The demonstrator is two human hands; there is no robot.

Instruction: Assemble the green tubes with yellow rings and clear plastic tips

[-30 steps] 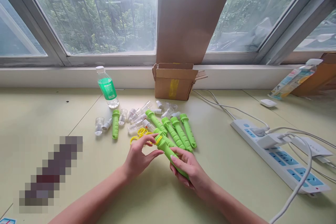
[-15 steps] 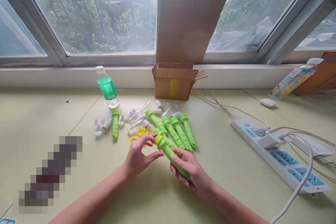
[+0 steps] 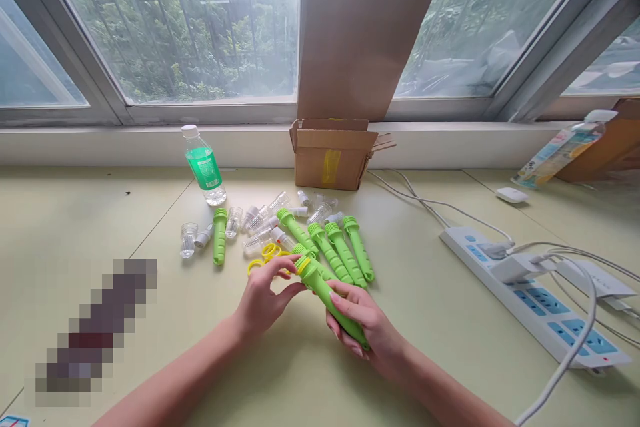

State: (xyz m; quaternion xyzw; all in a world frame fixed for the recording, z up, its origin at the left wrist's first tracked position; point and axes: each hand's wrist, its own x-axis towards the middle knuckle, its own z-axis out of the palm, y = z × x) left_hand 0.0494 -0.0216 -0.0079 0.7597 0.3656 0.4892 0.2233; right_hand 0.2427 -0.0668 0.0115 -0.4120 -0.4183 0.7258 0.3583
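Observation:
My right hand (image 3: pixel 357 317) is wrapped round the lower part of a green plastic flashlight-like tube (image 3: pixel 334 305), which slants up to the left. A yellow ring (image 3: pixel 303 265) sits round its threaded end. At that end my left hand (image 3: pixel 267 293) is closed, forefinger and thumb touching the ring and the tube just below it. Behind the hands lie loose yellow rings (image 3: pixel 270 251), partly hidden by my left fingers. Several more green tubes (image 3: pixel 331 253) rest beside them, and one green tube (image 3: pixel 219 237) lies apart on the left.
Clear plastic cups (image 3: pixel 189 240) and small white cylindrical parts (image 3: pixel 204 237) are scattered beyond the tubes. A green-labelled bottle (image 3: pixel 205 170) stands behind them, near a cardboard box (image 3: pixel 327 160). On the right lies a power strip (image 3: pixel 530 300) with cables. A blurred patch covers something at left.
The held tube has tipped slightly, its lower end shifting a little right. My left thumb has drawn in toward the ringed end.

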